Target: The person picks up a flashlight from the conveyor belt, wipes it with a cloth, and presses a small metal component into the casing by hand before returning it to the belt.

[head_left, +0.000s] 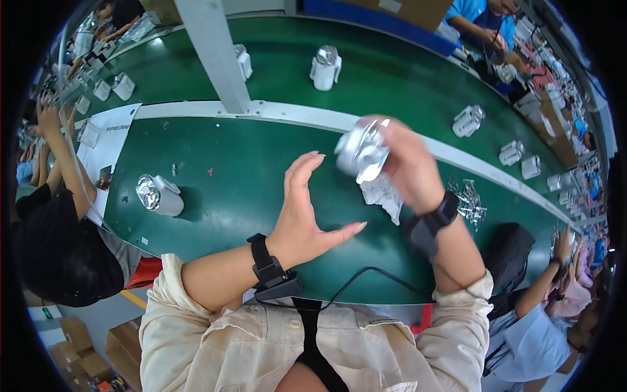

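Note:
My right hand [413, 157] grips a white housing [353, 157] with crinkled silver foil over it, blurred by motion, above the green bench. Just below it, a crumpled white cloth [384, 199] lies on the bench, partly hidden by the hand. My left hand [305, 215] is open to the left of the housing, thumb and fingers spread wide, touching nothing. Off to the left, another white foil-topped housing [163, 196] sits on the bench.
A pile of silver foil scraps [470, 204] and a black bag [509, 251] are at the right. Beyond a white rail [300, 116], a green conveyor [281, 59] carries several similar housings. A white post [212, 52] rises from the rail. Co-workers sit at both sides.

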A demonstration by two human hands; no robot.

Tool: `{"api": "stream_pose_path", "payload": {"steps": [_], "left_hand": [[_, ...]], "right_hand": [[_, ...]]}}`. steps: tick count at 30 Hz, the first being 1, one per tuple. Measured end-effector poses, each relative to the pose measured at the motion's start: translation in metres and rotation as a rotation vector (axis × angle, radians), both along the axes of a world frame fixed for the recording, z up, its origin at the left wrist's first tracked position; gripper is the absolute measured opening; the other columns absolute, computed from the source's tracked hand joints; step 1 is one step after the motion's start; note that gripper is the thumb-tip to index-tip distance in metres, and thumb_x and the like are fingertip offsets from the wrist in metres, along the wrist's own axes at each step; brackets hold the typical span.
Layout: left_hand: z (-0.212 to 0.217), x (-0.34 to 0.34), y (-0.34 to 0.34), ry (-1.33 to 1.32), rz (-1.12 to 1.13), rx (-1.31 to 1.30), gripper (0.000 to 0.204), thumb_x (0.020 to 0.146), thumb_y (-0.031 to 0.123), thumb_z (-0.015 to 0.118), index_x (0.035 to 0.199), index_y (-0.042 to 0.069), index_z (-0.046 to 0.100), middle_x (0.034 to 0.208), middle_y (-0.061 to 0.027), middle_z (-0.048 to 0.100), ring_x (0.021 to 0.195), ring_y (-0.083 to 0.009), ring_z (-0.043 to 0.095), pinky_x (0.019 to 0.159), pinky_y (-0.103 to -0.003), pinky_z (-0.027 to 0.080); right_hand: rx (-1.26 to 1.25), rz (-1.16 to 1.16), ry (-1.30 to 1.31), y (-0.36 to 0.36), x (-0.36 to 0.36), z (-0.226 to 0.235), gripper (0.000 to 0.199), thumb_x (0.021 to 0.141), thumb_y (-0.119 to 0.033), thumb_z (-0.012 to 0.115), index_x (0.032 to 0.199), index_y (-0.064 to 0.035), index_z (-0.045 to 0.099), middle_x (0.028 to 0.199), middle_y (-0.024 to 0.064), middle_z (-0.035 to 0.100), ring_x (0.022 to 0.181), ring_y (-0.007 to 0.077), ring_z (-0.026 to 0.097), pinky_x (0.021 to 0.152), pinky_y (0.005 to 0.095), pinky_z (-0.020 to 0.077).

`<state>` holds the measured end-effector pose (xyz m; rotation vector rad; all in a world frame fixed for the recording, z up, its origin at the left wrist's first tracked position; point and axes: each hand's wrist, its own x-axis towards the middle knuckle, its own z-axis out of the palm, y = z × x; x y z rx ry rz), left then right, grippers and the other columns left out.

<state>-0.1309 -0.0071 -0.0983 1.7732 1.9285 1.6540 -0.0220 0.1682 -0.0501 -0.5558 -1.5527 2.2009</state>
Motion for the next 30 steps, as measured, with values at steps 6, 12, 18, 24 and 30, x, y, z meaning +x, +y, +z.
{"api": "stream_pose_path", "payload": {"steps": [6, 12, 18, 24, 30], "left_hand": [[0.011, -0.01, -0.021, -0.127, -0.077, 0.002, 0.092, 0.071, 0.016, 0.083, 0.138, 0.001, 0.021, 0.137, -0.0218, 0.032, 0.128, -0.0326, 0.038, 0.11, -0.045, 0.032], [0.013, -0.025, -0.034, -0.153, -0.043, 0.042, 0.087, 0.073, 0.015, 0.081, 0.137, 0.001, 0.024, 0.135, -0.0214, 0.033, 0.128, -0.033, 0.038, 0.108, -0.045, 0.034], [0.01, -0.027, -0.039, -0.177, -0.024, 0.108, 0.082, 0.075, 0.019, 0.079, 0.136, -0.001, 0.028, 0.133, -0.0238, 0.036, 0.123, -0.0385, 0.038, 0.103, -0.045, 0.037], [0.014, -0.028, -0.041, -0.261, 0.071, -0.019, 0.087, 0.074, 0.016, 0.08, 0.139, 0.001, 0.024, 0.14, -0.0192, 0.031, 0.131, -0.0305, 0.037, 0.107, -0.043, 0.035], [0.018, -0.03, -0.027, -0.895, -0.517, 0.036, 0.103, 0.068, 0.014, 0.084, 0.146, 0.002, 0.017, 0.136, -0.0143, 0.041, 0.126, -0.0233, 0.044, 0.106, -0.038, 0.037]], "right_hand": [[0.547, -0.545, -0.414, 0.148, -0.028, -0.026, 0.036, 0.097, -0.036, 0.05, 0.108, -0.0051, 0.064, 0.096, 0.0077, 0.065, 0.093, 0.0214, 0.063, 0.082, 0.0375, 0.0508], [1.844, -0.871, -0.518, 0.134, -0.085, -0.017, 0.044, 0.09, -0.037, 0.059, 0.119, -0.0042, 0.063, 0.11, 0.017, 0.065, 0.103, 0.0352, 0.06, 0.093, 0.0421, 0.0461], [1.343, -0.573, -0.545, 0.033, -0.171, -0.002, 0.055, 0.081, -0.032, 0.069, 0.125, -0.0019, 0.054, 0.113, 0.0238, 0.063, 0.113, 0.0369, 0.057, 0.095, 0.0405, 0.0462], [0.685, -0.018, -0.263, 0.041, -0.133, 0.014, 0.066, 0.073, -0.011, 0.077, 0.13, -0.0021, 0.045, 0.121, 0.0169, 0.061, 0.11, 0.0262, 0.06, 0.095, 0.0356, 0.0464], [0.323, 0.689, 0.084, -0.034, -0.032, 0.05, 0.076, 0.067, 0.0, 0.081, 0.133, -0.0034, 0.043, 0.122, 0.0107, 0.058, 0.114, 0.0185, 0.054, 0.098, 0.0314, 0.0432]]}}
